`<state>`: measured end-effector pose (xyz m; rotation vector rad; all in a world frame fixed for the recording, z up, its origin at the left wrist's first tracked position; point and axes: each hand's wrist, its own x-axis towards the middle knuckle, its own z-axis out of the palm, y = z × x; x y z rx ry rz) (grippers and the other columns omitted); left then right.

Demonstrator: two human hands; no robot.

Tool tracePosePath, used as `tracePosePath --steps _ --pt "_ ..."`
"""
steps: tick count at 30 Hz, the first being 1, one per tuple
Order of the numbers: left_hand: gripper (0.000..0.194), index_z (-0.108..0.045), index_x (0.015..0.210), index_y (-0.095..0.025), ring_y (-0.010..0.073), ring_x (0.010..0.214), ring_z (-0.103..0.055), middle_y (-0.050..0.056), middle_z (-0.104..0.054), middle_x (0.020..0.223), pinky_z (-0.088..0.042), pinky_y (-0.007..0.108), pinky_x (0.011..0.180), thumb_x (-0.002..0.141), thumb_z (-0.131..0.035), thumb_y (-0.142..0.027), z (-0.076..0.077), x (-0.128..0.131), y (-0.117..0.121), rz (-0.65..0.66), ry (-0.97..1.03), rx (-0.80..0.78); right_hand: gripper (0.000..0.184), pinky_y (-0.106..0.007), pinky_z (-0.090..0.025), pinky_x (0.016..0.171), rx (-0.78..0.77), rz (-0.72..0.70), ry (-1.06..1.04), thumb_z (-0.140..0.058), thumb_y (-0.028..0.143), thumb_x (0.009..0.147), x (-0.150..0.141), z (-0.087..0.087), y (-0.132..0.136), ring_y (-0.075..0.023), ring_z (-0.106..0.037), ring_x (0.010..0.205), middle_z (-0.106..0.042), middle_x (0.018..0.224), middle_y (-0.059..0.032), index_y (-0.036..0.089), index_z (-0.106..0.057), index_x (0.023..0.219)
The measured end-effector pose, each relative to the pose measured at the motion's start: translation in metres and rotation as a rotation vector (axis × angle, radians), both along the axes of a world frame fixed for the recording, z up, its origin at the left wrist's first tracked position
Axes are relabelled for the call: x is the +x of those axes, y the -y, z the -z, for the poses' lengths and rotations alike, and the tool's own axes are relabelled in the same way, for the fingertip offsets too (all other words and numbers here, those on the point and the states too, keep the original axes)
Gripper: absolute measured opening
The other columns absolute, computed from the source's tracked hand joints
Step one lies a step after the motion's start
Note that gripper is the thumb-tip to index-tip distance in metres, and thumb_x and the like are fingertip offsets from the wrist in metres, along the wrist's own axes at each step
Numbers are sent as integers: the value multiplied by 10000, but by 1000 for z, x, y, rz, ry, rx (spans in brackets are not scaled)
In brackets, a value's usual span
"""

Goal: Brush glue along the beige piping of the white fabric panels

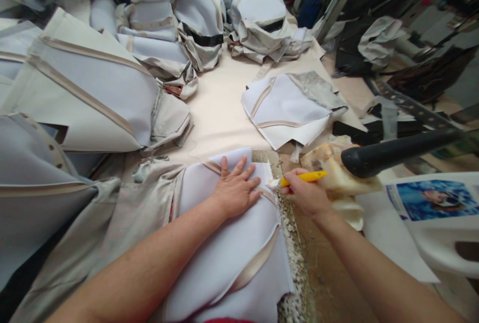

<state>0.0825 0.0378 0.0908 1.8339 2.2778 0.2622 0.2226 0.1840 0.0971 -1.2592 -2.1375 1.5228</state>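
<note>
My left hand (236,189) lies flat with fingers spread on a white fabric piece with beige trim (228,258) in front of me. My right hand (307,196) is closed around a yellow-handled brush (304,177), whose pale tip touches the fabric's right edge near my left fingertips. The fabric hangs over a worn, glue-crusted table edge (294,258).
Piles of grey and beige sewn covers (93,98) fill the left and back. Another white trimmed piece (288,108) lies on the beige table. A black handle (396,151) juts in from the right over a glue-stained lump (337,178). A white plastic chair (445,243) stands right.
</note>
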Motion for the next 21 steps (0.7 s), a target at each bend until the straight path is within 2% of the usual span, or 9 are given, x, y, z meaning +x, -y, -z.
tracePosePath --steps 4,6,8,10,13,17,21 --pt "339 -540 1160 -301 303 1343 -115 39 -413 1364 179 669 953 900 -400 -468 -5 3 0 7 -7 -2 227 -268 -423 555 -88 52 121 -502 363 749 30 -11 17 -139 -526 525 -551 510 12 202 -542 594" --pt "290 -533 1152 -286 296 1333 -144 45 -411 1364 146 682 955 911 -413 -394 -12 10 2 39 -13 14 234 -270 -422 583 -83 67 95 -504 374 754 39 -17 21 -138 -524 550 -558 535 11 201 -547 603" --pt "228 -553 1082 -262 271 1285 -253 45 -483 1292 41 665 993 914 -422 -343 -20 20 7 110 15 2 241 -271 -421 628 -54 36 48 -499 383 768 41 -19 22 -139 -533 594 -573 576 8 199 -554 622" --pt "193 -564 996 -234 250 1192 -366 46 -548 1188 -121 619 1002 906 -442 -353 -27 29 11 159 69 -47 249 -273 -416 663 -37 12 35 -492 392 781 38 -17 22 -141 -540 627 -583 606 6 196 -558 643" --pt "220 -550 982 -220 254 1135 -397 52 -537 1166 -253 566 945 896 -445 -393 -31 36 16 146 114 -91 257 -275 -408 673 -27 19 25 -477 410 799 35 -12 23 -141 -539 640 -595 639 7 195 -565 689" --pt "231 -542 999 -225 252 1143 -377 43 -525 1161 -253 544 942 902 -420 -395 -28 36 19 132 107 -80 255 -266 -399 647 -40 -70 60 -466 382 806 48 -11 35 -134 -525 616 -562 591 22 194 -544 650" --pt "233 -532 1009 -229 248 1163 -358 42 -508 1198 -217 553 959 909 -400 -392 -23 36 21 127 99 -58 257 -251 -375 569 -120 -81 160 -471 340 780 67 -22 47 -116 -485 534 -509 511 38 191 -499 573"
